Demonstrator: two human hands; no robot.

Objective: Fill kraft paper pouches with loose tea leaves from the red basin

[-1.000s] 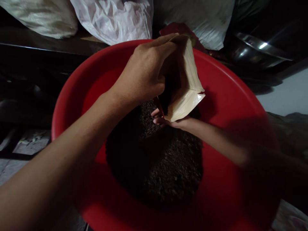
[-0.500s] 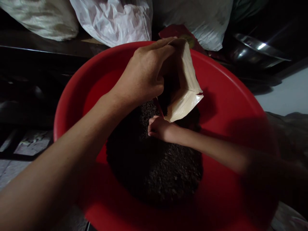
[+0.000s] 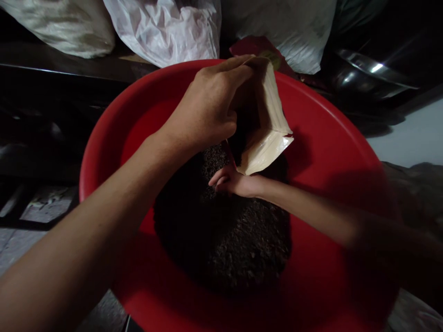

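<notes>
My left hand point(image 3: 214, 101) is closed on the upper edge of a paper-lined bag point(image 3: 273, 101), whose mouth gapes with a pale inner lining. The bag leans over a heap of dark, dry shreds that look like loose tea leaves point(image 3: 249, 249), lying in a large red plastic basin point(image 3: 332, 184). Just below the bag's mouth, over the heap, is my right hand point(image 3: 238, 182). Its fingers are loosely bent and partly spread, touching or just above the leaves; I see nothing held in them. Deep shadow hides the bag's inside and the heap's left part.
Behind the basin stand a white plastic bag point(image 3: 169, 32), a cream sack point(image 3: 65, 27) and a greyish sack point(image 3: 294, 27) on a dark shelf point(image 3: 62, 69). A shiny metal bowl point(image 3: 374, 74) sits at the back right. Tiled floor point(image 3: 17, 249) shows at the left.
The fingers of my right hand have loosened from a fist and stretched out a little to the left. My left hand and the bag have stayed nearly still.
</notes>
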